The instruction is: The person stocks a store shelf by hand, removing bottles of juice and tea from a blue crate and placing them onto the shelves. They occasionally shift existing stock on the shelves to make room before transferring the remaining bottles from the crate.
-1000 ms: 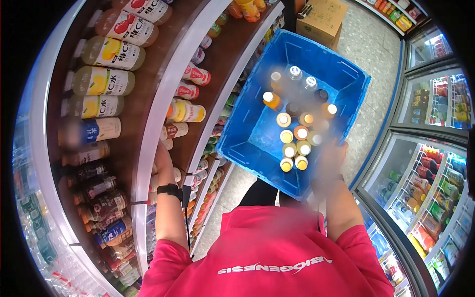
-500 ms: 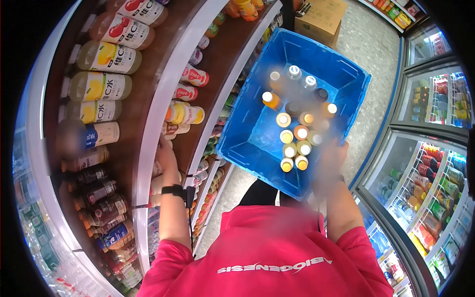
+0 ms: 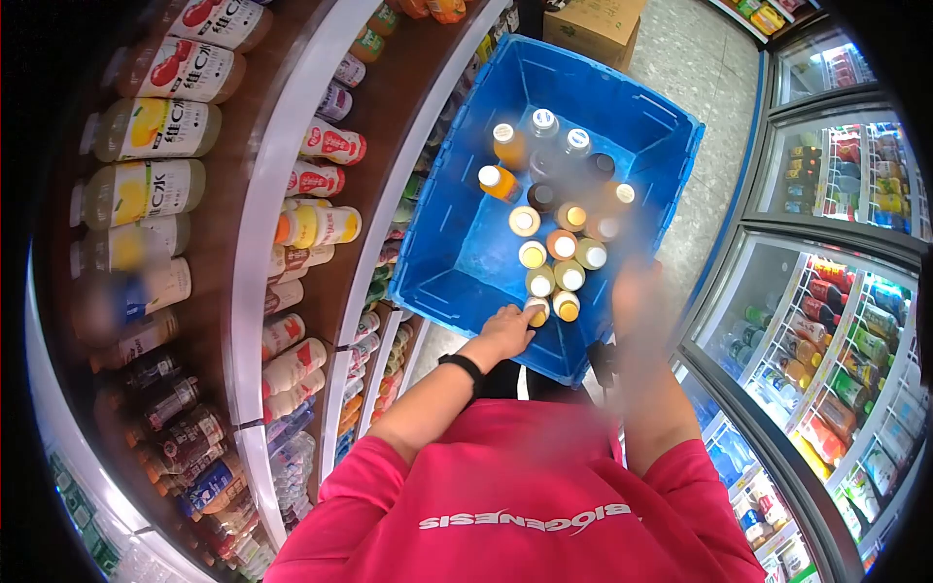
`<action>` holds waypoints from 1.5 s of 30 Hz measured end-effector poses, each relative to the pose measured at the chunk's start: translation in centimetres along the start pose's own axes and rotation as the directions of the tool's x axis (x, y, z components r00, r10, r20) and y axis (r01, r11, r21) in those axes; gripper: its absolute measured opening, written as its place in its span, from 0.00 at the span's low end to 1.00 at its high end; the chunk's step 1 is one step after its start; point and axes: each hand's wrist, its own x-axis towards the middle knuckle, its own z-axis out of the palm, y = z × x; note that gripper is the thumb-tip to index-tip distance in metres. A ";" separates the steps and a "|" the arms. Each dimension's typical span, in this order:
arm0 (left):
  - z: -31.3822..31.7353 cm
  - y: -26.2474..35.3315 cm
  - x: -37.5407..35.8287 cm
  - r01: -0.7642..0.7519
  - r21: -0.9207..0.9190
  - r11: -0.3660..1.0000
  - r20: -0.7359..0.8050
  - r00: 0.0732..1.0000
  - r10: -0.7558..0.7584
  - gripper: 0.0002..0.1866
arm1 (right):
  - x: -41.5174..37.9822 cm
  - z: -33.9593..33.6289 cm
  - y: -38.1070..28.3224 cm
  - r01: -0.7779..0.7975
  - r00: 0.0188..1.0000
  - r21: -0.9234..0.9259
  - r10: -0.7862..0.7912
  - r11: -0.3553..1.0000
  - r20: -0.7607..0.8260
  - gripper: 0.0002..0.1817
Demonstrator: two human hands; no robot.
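Note:
A blue crate [image 3: 466,277] holds several bottles with white, yellow, orange and dark caps. My left hand [image 3: 508,331] reaches over the crate's near edge, its fingertips at a yellow-capped bottle [image 3: 537,311] in the nearest row; whether they grip it is hard to tell. Beside that bottle stands another yellow-capped one [image 3: 566,306]. My right hand [image 3: 637,287] is at the crate's right side, smeared by a blurred patch, so its fingers cannot be made out. An orange bottle [image 3: 499,184] leans near the crate's left wall.
On the left, shelves [image 3: 258,223] hold many lying bottles, among them a yellow-labelled bottle [image 3: 326,224]. Glass-door coolers [image 3: 807,330] line the right side. Behind the crate sits a cardboard box [image 3: 595,29] on the speckled floor [image 3: 695,78].
My left hand has moved from the shelf on the left to the near bottles in the crate. The view has shifted, so the crate and shelves appear further left. My right hand remains at the crate's right side.

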 end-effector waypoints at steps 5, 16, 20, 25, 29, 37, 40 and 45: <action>1.9 0.8 2.3 0.168 0.035 0.985 0.087 0.981 -0.171 0.29 | 0.8 1.4 1.7 0.071 0.997 -0.057 -0.072 0.996 -0.020 0.24; -7.0 -0.4 -7.5 -0.097 -0.010 0.995 -0.459 0.885 0.081 0.17 | 2.4 3.2 4.3 0.017 1.000 0.044 -0.016 0.999 -0.016 0.25; -10.0 -3.9 -15.1 -0.167 -0.073 0.983 -0.818 0.573 0.037 0.14 | 2.3 4.4 4.1 -0.023 0.999 0.184 0.027 0.983 -0.019 0.26; -10.4 -8.5 -20.1 -0.101 -0.354 0.930 -0.931 0.130 -0.340 0.18 | 2.0 4.0 3.6 -0.013 0.998 0.155 0.021 0.988 -0.052 0.28; -12.4 -10.4 -20.9 -0.184 -0.441 0.878 -0.888 -0.049 -0.456 0.22 | 1.9 4.0 3.5 -0.006 0.998 0.159 0.017 0.987 -0.065 0.27; -16.3 -11.2 -20.5 -0.163 -0.504 0.848 -0.835 -0.160 -0.527 0.26 | 1.5 3.2 2.7 0.002 0.997 0.150 0.010 0.989 -0.082 0.26; -16.3 -15.0 -20.1 -0.028 -0.479 0.877 -0.862 -0.172 -0.476 0.25 | 1.8 3.4 3.0 -0.003 0.998 0.144 0.013 0.990 -0.063 0.26; -17.5 -18.3 -19.6 0.124 -0.376 0.918 -0.922 -0.153 -0.357 0.22 | 1.8 3.6 3.3 0.004 0.996 0.140 0.010 0.990 -0.094 0.26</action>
